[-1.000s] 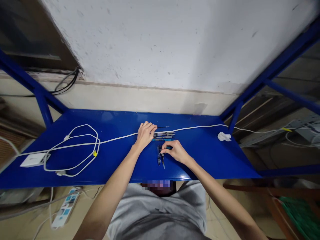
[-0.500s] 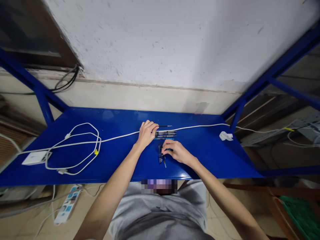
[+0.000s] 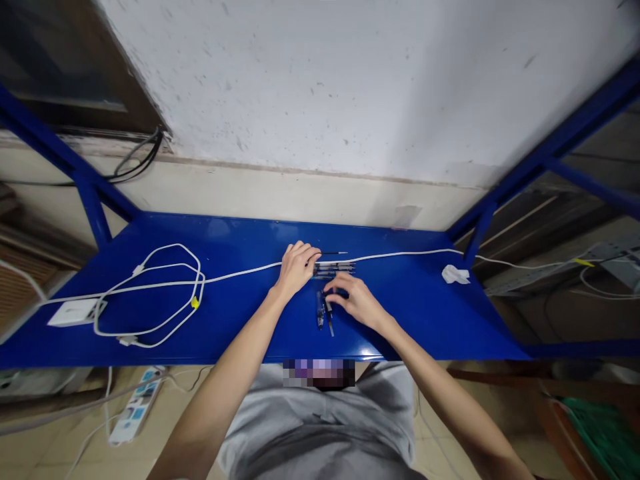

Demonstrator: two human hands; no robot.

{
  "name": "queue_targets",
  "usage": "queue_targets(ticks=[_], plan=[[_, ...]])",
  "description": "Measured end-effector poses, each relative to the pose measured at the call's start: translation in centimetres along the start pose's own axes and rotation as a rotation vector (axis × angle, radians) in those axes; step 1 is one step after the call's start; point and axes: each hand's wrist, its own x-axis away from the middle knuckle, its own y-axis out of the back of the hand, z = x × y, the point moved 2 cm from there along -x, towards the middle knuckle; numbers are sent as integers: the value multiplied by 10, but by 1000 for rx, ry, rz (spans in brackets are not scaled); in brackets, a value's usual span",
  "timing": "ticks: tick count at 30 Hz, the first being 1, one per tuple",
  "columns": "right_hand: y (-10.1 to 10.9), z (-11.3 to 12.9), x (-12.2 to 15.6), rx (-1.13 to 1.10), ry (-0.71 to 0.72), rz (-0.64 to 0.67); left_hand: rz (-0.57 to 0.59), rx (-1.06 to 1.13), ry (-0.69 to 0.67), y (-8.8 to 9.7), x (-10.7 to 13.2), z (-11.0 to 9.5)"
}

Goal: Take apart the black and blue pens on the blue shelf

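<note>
On the blue table, my left hand (image 3: 297, 265) is closed on a thin black pen refill (image 3: 334, 253) whose pale tip points right. A row of several pens (image 3: 336, 269) lies just right of and below that hand, their left ends partly hidden by it. My right hand (image 3: 351, 297) hovers nearer the front edge, thumb and forefinger curved and apart. Beneath its fingertips lie a clear pen barrel (image 3: 320, 312) and a slim dark piece with a yellowish end (image 3: 331, 325), side by side. Whether the fingertips touch them is hard to see.
A white cable (image 3: 240, 272) crosses the blue table (image 3: 400, 327) behind the pens. At left lie a coiled white cable (image 3: 150, 331) and a white box (image 3: 75, 312). Crumpled tissue (image 3: 455, 274) sits at right. Blue frame posts flank both ends; a power strip (image 3: 137, 405) is on the floor.
My right hand's thumb and forefinger have parted slightly, above the slim dark piece. My left hand keeps the refill in nearly the same place. The camera view has shifted a little.
</note>
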Motion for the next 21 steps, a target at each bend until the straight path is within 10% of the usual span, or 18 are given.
queue_targets(ticks=[4, 12, 21], plan=[[8, -13, 7, 66, -194, -186, -21, 35, 24, 4, -1, -4], [10, 1, 15, 264, -294, -126, -134, 35, 108, 25, 27, -40], [8, 10, -16, -787, -257, -383, 14, 31, 62, 29, 67, -71]])
